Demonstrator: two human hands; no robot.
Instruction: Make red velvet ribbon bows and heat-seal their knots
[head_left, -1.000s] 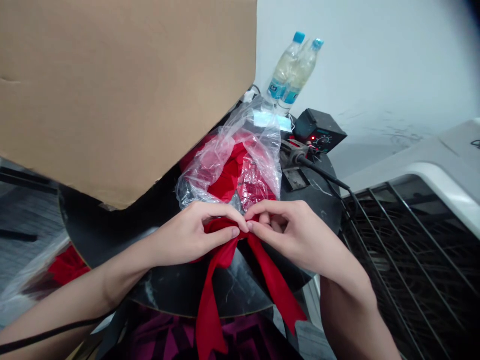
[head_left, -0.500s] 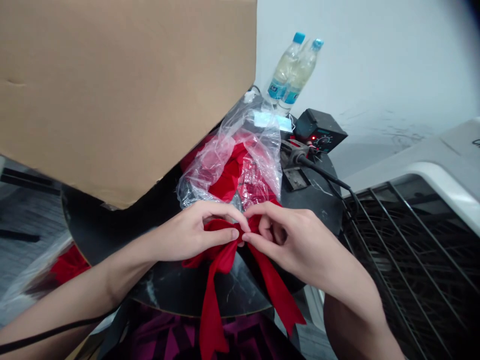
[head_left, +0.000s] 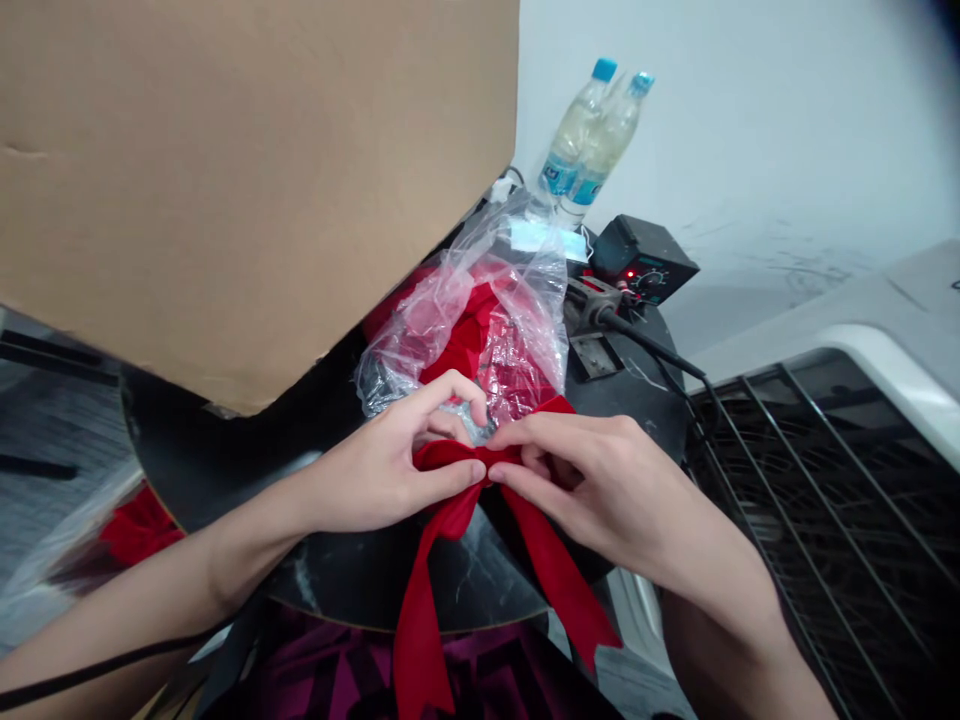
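Red ribbon is tied into a bow (head_left: 480, 456) that sits between the two hands, over the near edge of a black round table (head_left: 480, 590) with pale veins. The right hand (head_left: 607, 485) pinches the bow by its middle, thumb and forefinger clamped on the fabric, the other fingers curled behind. The left hand (head_left: 379, 465) lays its thumb along the bow's left loop, the tip close by the right thumb; its forefinger arches up, apart from the thumb, and whether its remaining fingers grip the cloth from behind I cannot tell. Two notched tails (head_left: 421, 640) hang past the table's edge. Just beyond the hands lies a clear plastic bag (head_left: 397, 355) with red fabric (head_left: 461, 345) in it. Farther back are two bottles (head_left: 574, 125) with blue caps and a black box (head_left: 645, 260) with a lit red dot. A cardboard sheet (head_left: 255, 180) covers the upper left, and wire bars (head_left: 810, 430) in a white frame stand at right.
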